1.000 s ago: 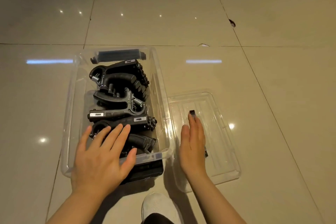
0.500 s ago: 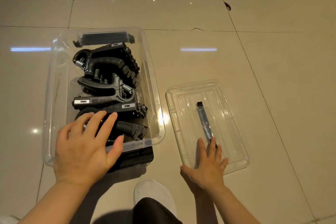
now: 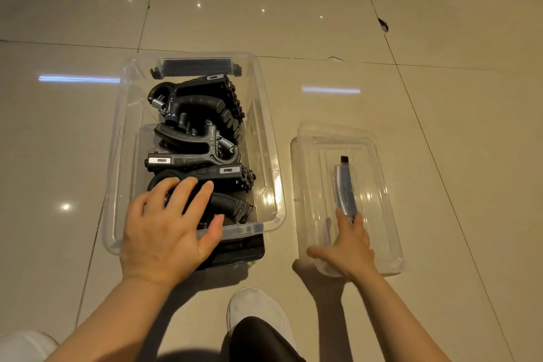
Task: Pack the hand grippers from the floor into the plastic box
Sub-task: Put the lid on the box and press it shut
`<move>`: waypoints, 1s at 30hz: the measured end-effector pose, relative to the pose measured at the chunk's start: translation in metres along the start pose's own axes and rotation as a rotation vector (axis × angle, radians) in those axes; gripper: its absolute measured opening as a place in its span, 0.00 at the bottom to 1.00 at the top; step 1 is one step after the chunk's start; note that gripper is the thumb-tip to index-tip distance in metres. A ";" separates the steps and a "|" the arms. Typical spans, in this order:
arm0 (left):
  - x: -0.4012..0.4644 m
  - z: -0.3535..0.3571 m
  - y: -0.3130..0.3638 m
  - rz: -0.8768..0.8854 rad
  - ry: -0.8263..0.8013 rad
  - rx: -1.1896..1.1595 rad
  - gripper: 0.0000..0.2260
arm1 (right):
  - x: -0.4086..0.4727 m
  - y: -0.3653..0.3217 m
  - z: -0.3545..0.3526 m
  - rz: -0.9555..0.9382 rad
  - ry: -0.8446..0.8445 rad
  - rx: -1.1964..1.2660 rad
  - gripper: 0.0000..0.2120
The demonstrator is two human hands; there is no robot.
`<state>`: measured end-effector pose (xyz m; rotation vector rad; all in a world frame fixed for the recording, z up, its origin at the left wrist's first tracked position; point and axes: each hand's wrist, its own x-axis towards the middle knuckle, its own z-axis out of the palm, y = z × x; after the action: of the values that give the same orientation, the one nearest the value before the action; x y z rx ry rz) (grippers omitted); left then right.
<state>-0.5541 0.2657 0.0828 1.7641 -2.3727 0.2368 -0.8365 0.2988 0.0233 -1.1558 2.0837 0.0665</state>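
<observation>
A clear plastic box [image 3: 266, 114] stands on the tiled floor, filled with several black hand grippers [image 3: 194, 138] with steel springs. My left hand [image 3: 169, 226] lies flat, fingers straight, over the nearest grippers and the box's near rim. To the right lies the clear lid [image 3: 379, 173], upside down, with a dark latch strip [image 3: 346, 185] on it. My right hand [image 3: 346, 247] grasps the lid's near edge, thumb spread to the left along the rim and fingers on the inside. The near end of the lid looks slightly raised.
A black latch [image 3: 232, 253] sits under the box's near end. Another black strip [image 3: 197, 66] lies at the box's far end. My white shoe [image 3: 258, 311] is just below the box. A second white shoe [image 3: 23, 344] shows at the bottom left.
My right hand slid back from the lid's middle to its near edge and took hold there. My left hand stayed on the grippers. The view shifted slightly.
</observation>
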 end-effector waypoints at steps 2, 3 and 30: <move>0.000 0.000 0.000 -0.002 0.005 -0.004 0.24 | -0.015 -0.007 -0.027 -0.080 -0.037 0.304 0.52; 0.000 0.000 0.000 -0.002 0.007 -0.006 0.24 | -0.024 -0.012 -0.040 -0.119 -0.091 0.470 0.52; -0.001 0.005 -0.004 0.005 0.026 -0.054 0.24 | -0.092 -0.058 -0.052 -0.370 0.573 0.076 0.38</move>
<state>-0.5502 0.2641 0.0775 1.7207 -2.3435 0.1932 -0.7928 0.3105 0.1353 -1.6305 2.2749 -0.5760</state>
